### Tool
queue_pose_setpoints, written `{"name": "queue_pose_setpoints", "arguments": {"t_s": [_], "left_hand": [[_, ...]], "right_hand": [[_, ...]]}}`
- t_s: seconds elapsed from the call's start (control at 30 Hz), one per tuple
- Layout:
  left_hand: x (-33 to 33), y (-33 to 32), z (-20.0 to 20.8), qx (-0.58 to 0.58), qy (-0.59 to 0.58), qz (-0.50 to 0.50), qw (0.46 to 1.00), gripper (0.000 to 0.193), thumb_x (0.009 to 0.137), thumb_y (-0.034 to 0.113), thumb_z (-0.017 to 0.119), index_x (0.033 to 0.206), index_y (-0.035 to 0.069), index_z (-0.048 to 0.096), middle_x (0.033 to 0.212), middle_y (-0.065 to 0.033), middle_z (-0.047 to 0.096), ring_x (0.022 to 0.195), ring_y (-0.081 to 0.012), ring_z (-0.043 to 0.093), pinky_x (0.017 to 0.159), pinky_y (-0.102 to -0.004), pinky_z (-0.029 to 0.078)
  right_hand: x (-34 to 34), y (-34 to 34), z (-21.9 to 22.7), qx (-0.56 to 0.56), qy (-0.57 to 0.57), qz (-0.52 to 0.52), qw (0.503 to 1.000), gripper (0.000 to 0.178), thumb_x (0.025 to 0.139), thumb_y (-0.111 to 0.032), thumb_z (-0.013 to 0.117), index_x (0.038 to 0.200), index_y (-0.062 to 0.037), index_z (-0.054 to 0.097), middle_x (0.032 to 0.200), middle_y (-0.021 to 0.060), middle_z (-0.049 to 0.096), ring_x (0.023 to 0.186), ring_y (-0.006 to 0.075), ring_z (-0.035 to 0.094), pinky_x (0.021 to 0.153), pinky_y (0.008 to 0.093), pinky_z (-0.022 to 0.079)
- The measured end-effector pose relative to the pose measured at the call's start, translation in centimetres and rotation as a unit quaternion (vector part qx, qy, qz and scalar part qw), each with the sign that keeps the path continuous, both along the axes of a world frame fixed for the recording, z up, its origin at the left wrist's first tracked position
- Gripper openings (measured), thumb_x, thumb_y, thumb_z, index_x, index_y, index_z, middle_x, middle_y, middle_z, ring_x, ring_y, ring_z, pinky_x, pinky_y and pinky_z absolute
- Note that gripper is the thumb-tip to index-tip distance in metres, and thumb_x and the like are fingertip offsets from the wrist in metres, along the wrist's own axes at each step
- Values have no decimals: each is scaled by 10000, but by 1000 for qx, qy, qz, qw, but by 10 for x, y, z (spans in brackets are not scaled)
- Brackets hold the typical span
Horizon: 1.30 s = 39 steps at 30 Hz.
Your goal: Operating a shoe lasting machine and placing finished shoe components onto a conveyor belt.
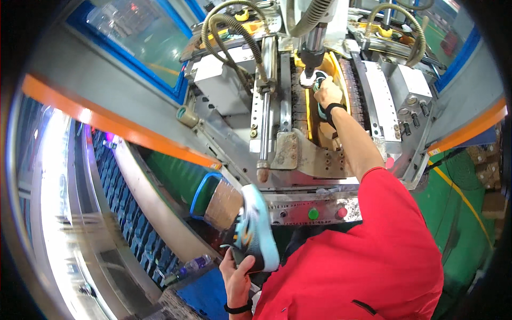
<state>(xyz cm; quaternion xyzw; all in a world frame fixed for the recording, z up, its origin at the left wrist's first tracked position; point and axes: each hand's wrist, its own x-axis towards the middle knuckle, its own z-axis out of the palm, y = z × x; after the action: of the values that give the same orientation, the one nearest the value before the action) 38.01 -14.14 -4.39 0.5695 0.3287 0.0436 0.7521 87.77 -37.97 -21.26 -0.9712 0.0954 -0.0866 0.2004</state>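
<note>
My left hand (236, 274), low in the view, is closed around the heel end of a light blue and white sneaker (260, 226) with a dark collar and an orange mark. The sneaker stands up from my fingers with its toe pointing away. My right hand (328, 94) reaches far forward into the machine's slot, its fingers closed on a second shoe (320, 78). Only bits of white, black and light blue show around that hand. Right beside it, a dark metal press rod (312, 53) comes down with a white tip.
Yellow padding (336, 66) and segmented dark blocks line the slot. A metal cylinder (266, 122) and ribbed hoses flank it. Green (313, 214) and red (342, 213) buttons sit on the front panel. At left are a conveyor (133, 197), a cardboard piece (223, 205) and a bottle (198, 263).
</note>
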Motion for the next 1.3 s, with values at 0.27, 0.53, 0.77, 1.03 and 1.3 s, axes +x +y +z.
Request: {"name": "queue_pose_setpoints", "arguments": {"t_s": [0.27,0.53,0.77,1.03,1.3], "left_hand": [[-88,-36,-46,-63,6,249,966,354,849,31,673,1181,-50,578,1046,-110,657,885,-201,668,819,-337,551],[-149,-86,-97,-179,-14,285,942,319,852,46,705,1132,-74,609,1019,-113,679,874,-193,679,794,-328,561],[-252,-124,-126,-159,-16,454,877,285,824,58,728,1068,-63,645,927,-105,689,767,-188,666,667,-301,543],[-402,-137,-183,-201,9,679,706,231,772,76,785,868,-91,656,831,-148,676,703,-267,679,603,-388,560],[-595,-117,-265,-74,24,825,559,270,720,89,770,891,-83,650,805,-159,671,630,-272,665,500,-389,550]], "right_hand": [[-141,9,45,26,-331,312,890,442,898,-161,587,1275,56,507,1119,253,621,1076,399,578,912,469,471],[-363,66,-79,156,-95,558,810,92,779,-39,637,866,-43,609,845,143,600,837,333,609,716,430,492],[-346,68,-177,97,-37,618,779,161,844,-140,595,992,-82,625,963,160,594,925,347,592,766,456,495],[-378,187,-30,242,-158,676,678,140,862,-40,614,997,-1,608,888,127,591,745,276,556,677,382,450],[-658,407,273,269,-209,863,373,111,903,-70,649,1008,-35,651,892,38,665,682,115,538,624,270,443]]}}
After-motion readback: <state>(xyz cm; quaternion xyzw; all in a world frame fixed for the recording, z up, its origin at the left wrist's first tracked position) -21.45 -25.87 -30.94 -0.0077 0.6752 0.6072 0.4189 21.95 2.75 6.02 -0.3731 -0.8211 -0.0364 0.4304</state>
